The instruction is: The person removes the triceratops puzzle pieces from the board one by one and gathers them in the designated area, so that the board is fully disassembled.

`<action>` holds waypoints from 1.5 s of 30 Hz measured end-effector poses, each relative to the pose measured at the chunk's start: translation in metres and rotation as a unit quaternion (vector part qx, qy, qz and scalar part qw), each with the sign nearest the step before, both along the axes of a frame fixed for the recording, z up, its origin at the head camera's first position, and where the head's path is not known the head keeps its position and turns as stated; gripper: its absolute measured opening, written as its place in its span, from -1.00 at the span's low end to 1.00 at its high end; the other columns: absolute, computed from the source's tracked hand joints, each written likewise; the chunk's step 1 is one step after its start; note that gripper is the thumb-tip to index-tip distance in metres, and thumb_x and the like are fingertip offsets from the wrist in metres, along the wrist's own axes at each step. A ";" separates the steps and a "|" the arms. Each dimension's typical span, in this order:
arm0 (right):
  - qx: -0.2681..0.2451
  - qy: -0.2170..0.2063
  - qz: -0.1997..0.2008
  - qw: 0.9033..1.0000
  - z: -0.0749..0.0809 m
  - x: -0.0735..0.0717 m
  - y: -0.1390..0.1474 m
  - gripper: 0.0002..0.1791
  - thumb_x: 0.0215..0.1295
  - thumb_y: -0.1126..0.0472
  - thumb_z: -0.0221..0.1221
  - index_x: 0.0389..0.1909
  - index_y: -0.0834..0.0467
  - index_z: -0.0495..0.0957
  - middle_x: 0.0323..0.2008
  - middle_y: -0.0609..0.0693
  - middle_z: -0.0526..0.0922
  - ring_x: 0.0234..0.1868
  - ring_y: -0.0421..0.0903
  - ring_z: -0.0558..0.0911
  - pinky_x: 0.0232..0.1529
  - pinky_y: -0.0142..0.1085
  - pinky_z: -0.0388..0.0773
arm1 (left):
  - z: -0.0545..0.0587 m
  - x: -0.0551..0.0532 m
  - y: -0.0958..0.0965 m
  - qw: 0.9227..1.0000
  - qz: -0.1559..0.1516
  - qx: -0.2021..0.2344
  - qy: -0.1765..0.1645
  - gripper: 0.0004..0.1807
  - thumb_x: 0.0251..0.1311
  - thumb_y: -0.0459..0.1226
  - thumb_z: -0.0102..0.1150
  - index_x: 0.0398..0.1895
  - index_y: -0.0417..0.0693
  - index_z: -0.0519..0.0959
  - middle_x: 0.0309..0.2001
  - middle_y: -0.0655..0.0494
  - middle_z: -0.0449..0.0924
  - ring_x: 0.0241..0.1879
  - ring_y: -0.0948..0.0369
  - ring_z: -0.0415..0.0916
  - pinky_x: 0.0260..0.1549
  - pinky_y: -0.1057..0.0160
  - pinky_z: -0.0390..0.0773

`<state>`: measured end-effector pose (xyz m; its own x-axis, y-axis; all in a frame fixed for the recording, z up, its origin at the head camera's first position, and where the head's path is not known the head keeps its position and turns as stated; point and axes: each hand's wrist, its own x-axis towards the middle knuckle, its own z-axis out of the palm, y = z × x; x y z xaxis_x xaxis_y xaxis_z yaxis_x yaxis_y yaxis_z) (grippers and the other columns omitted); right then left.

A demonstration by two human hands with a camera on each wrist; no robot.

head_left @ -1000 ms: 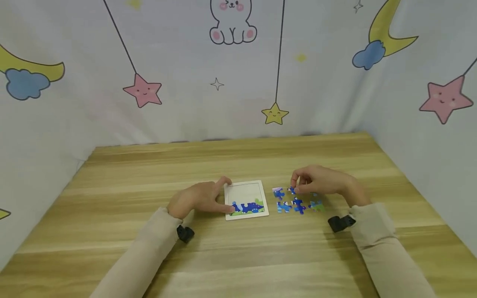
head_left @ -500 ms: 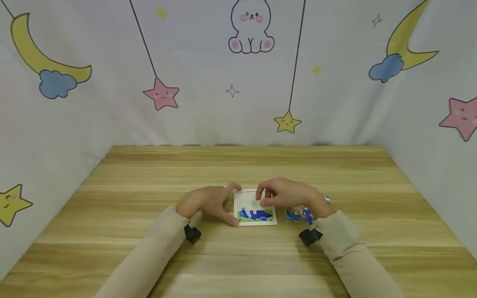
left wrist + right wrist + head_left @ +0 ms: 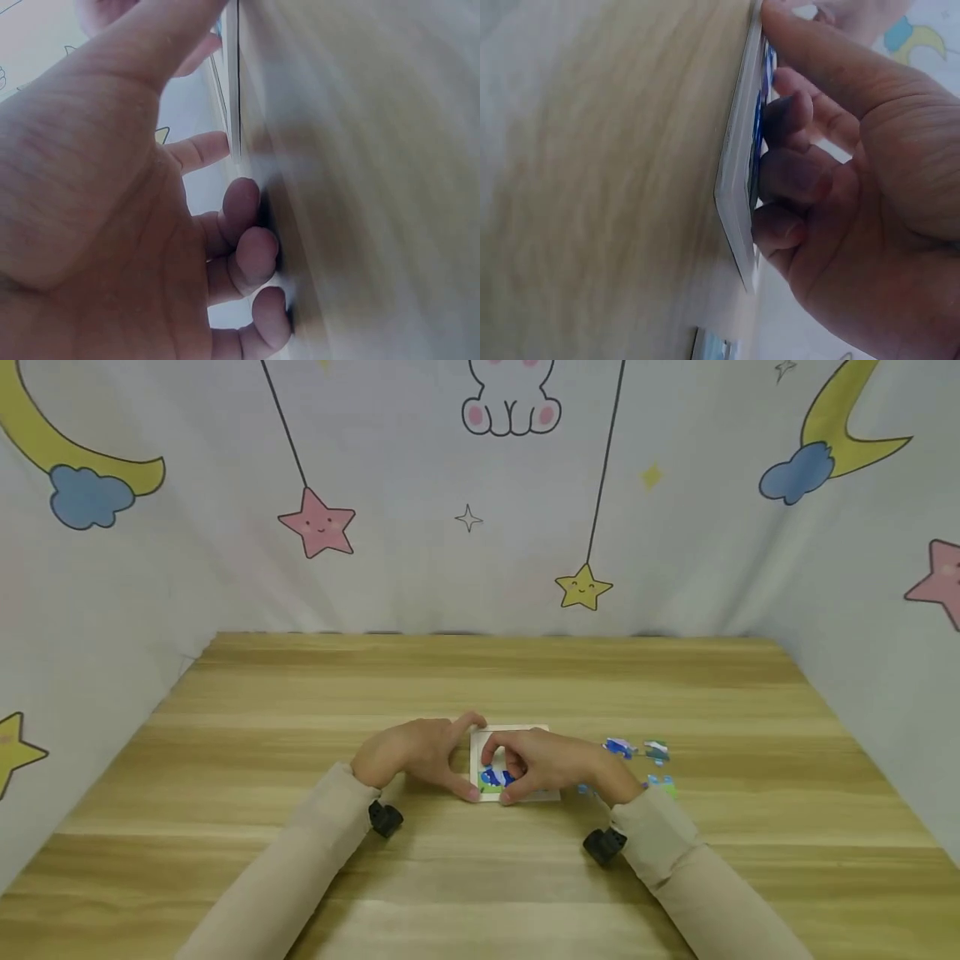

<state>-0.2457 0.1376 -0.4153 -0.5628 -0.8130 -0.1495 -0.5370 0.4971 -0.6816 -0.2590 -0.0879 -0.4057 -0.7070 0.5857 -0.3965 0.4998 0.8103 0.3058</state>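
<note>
A square white puzzle board (image 3: pixel 517 727) lies on the table; blue and green jigsaw pieces (image 3: pixel 494 778) fill part of its near side. My left hand (image 3: pixel 427 756) rests at the board's left edge, thumb at the near corner and a fairly straight index finger at the far one. In the left wrist view its other fingers bend down to the table. Over the board, my right hand (image 3: pixel 547 760) has curled fingers that touch the pieces, as the right wrist view shows, with the thumb at the near rim. Whether it pinches a piece cannot be made out.
Loose jigsaw pieces (image 3: pixel 618 747) lie right of the board, partly hidden by the right wrist; another piece (image 3: pixel 656 752) is farther right. The wooden table (image 3: pixel 480 877) meets a printed white cloth (image 3: pixel 390 593) at the back.
My right hand has moved left from the loose pieces to the board, then lower and nearer its left side. The left hand stays at the board's left edge. The head view has shifted.
</note>
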 end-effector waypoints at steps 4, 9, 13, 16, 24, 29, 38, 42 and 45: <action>0.002 0.011 0.004 1.000 0.002 0.001 0.000 -0.54 0.24 0.20 0.40 0.05 0.16 0.41 -0.50 -0.14 0.37 -0.48 -0.28 0.34 -0.34 -0.38 0.32 | 0.003 0.000 0.000 1.000 0.001 0.005 -0.001 0.07 -0.01 0.27 0.42 0.45 0.17 0.03 -0.25 0.07 0.43 -0.29 0.17 0.40 -0.13 0.16 0.44; 0.012 0.009 0.006 1.000 0.001 0.003 0.000 -0.52 0.25 0.19 0.39 0.06 0.13 0.36 -0.52 -0.14 0.32 -0.49 -0.29 0.30 -0.34 -0.39 0.27 | 0.002 0.001 0.000 1.000 -0.004 0.010 -0.006 0.06 -0.01 0.27 0.42 0.44 0.14 0.05 -0.22 0.07 0.44 -0.25 0.17 0.43 -0.08 0.13 0.46; 0.003 0.009 -0.001 1.000 0.001 0.004 -0.001 -0.50 0.22 0.20 0.41 0.06 0.10 0.35 -0.54 -0.10 0.31 -0.51 -0.27 0.28 -0.36 -0.37 0.24 | 0.001 0.002 0.000 1.000 0.000 0.010 -0.001 0.05 0.00 0.26 0.42 0.44 0.15 0.05 -0.22 0.07 0.44 -0.25 0.17 0.43 -0.06 0.12 0.46; -0.004 -0.002 -0.004 1.000 0.000 0.004 -0.002 -0.50 0.21 0.23 0.42 0.04 0.09 0.35 -0.53 -0.06 0.33 -0.50 -0.26 0.29 -0.36 -0.37 0.24 | 0.000 0.002 0.000 1.000 -0.004 0.015 -0.007 0.03 0.01 0.24 0.42 0.43 0.15 0.05 -0.26 0.06 0.43 -0.30 0.17 0.39 -0.14 0.16 0.44; -0.022 -0.006 0.005 1.000 0.003 0.002 -0.001 -0.58 0.30 0.26 0.34 0.01 0.05 0.32 -0.44 -0.07 0.42 -0.45 -0.23 0.38 -0.30 -0.35 0.34 | 0.002 0.000 -0.001 1.000 -0.002 0.008 -0.001 0.02 0.01 0.24 0.42 0.41 0.18 0.05 -0.28 0.05 0.40 -0.33 0.16 0.37 -0.22 0.19 0.40; -0.016 -0.028 -0.012 0.999 0.005 0.003 0.001 -0.74 0.42 0.28 0.21 -0.02 0.01 0.35 -0.33 -0.07 0.52 -0.43 -0.21 0.49 -0.29 -0.33 0.43 | 0.003 0.000 0.000 1.000 -0.001 0.007 -0.010 0.01 0.01 0.25 0.41 0.40 0.18 0.05 -0.28 0.04 0.41 -0.33 0.16 0.36 -0.22 0.19 0.39; -0.034 -0.052 0.007 0.998 0.016 0.003 0.000 -0.90 0.49 0.29 0.11 -0.23 0.07 0.39 -0.29 -0.03 0.60 -0.46 -0.06 0.64 -0.33 -0.25 0.58 | 0.006 0.000 -0.004 1.000 -0.008 0.015 0.005 0.03 0.01 0.23 0.43 0.42 0.13 0.06 -0.22 0.04 0.44 -0.24 0.14 0.44 -0.06 0.09 0.46; -0.037 -0.065 0.016 0.997 0.016 0.003 0.005 -0.88 0.49 0.28 0.12 -0.28 0.10 0.40 -0.33 -0.06 0.57 -0.38 -0.06 0.66 -0.26 -0.23 0.59 | 0.003 0.001 -0.003 1.000 -0.007 0.013 -0.006 0.03 0.02 0.24 0.42 0.43 0.14 0.05 -0.18 0.04 0.44 -0.19 0.14 0.45 -0.02 0.08 0.46; -0.027 -0.047 0.012 0.998 0.020 0.004 0.014 -0.88 0.49 0.25 0.13 -0.28 0.08 0.40 -0.33 -0.08 0.57 -0.33 -0.09 0.66 -0.26 -0.26 0.57 | 0.001 0.001 0.000 1.000 -0.006 0.012 -0.003 0.04 0.01 0.25 0.41 0.44 0.15 0.04 -0.17 0.04 0.45 -0.18 0.13 0.46 -0.02 0.08 0.46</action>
